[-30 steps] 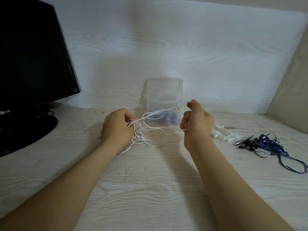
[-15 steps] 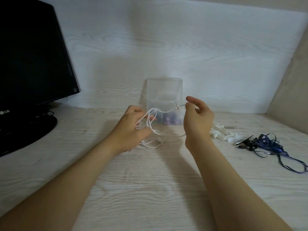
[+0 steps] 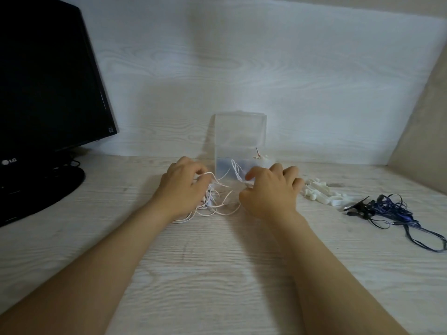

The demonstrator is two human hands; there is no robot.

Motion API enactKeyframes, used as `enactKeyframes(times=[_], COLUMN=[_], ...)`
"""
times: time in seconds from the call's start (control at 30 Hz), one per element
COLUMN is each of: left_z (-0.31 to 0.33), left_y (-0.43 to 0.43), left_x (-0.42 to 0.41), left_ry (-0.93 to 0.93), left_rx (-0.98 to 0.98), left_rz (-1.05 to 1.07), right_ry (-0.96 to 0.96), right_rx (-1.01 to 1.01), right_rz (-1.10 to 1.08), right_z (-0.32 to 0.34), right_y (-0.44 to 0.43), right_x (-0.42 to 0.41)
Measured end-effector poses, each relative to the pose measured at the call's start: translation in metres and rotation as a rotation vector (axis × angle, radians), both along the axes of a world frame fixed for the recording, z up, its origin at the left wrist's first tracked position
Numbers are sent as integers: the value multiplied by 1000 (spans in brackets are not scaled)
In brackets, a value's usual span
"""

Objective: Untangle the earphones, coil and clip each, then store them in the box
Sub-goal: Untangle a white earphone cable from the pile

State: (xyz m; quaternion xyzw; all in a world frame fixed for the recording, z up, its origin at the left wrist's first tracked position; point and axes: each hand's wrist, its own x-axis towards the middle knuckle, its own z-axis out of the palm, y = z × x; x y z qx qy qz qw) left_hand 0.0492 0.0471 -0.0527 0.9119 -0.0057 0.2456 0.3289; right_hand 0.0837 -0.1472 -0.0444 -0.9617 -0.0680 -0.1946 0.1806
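The white earphones (image 3: 212,204) lie in a loose tangle on the desk between my hands. My left hand (image 3: 181,187) is curled over the tangle's left side and pinches a strand that arches to the right. My right hand (image 3: 271,192) sits palm down on the right side, holding the cord near its plug (image 3: 257,153), which sticks up just beyond the knuckles; the fingertips are hidden. The clear plastic box (image 3: 239,131) stands open against the wall right behind my hands, with something pale purple inside. White clips (image 3: 319,192) are piled to the right of my right hand.
A dark blue and black earphone tangle (image 3: 391,209) lies at the right, its cord trailing toward the desk's right edge. A black monitor (image 3: 48,81) on its round base (image 3: 36,189) fills the left. A beige side wall closes in the right.
Both hands have dropped from mid-air to the desk. The cord stretched between them has gone slack, and the left hand has shifted back left onto the tangle.
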Motion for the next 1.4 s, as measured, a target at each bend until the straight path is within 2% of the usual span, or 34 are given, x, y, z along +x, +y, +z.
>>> enactKeyframes(times=[0.1, 0.23, 0.43, 0.5, 0.57, 0.63, 0.7, 0.83, 0.97, 1.07, 1.2, 1.3, 1.4], left_z=[2, 6, 12, 14, 17, 21, 26, 34, 41, 40, 27, 16, 9], left_y=[1, 5, 2, 0, -1, -4, -8, -18, -23, -20, -21, -27, -25], left_x=[3, 4, -2, -4, -6, -8, -10, -15, -19, -16, -13, -13, -9], left_ry=[-112, -235, -236, -226, -223, -220, -214, -192, -132, -34, 34, 38, -22], left_rx=[-86, -281, -429, -467, -533, -604, -684, -902, -1082, -1007, -568, -431, -254], left_rz=[95, 184, 154, 133, 109, 85, 48, -39, -198, -209, -246, -303, -273], right_ry=[-49, -8, 51, 31, -38, -186, -341, -351, -384, -316, -137, -80, -68], right_rx=[-25, -33, -132, -90, 58, 246, 323, 308, 256, 415, 690, 815, 886], right_rz=[-76, -178, -251, -173, 2, 210, 350, 584, 602, 563, 571, 621, 606], right_z=[-1, -3, -4, -2, 1, 4, 5, -5, -12, -5, 4, 8, 11], right_y=[0, -2, -6, -7, -5, 1, 8, 18, 24, 21, 20, 20, 16], right_x=[2, 4, 3, 3, 3, -3, -8, -8, 4, 4, -4, -7, -11])
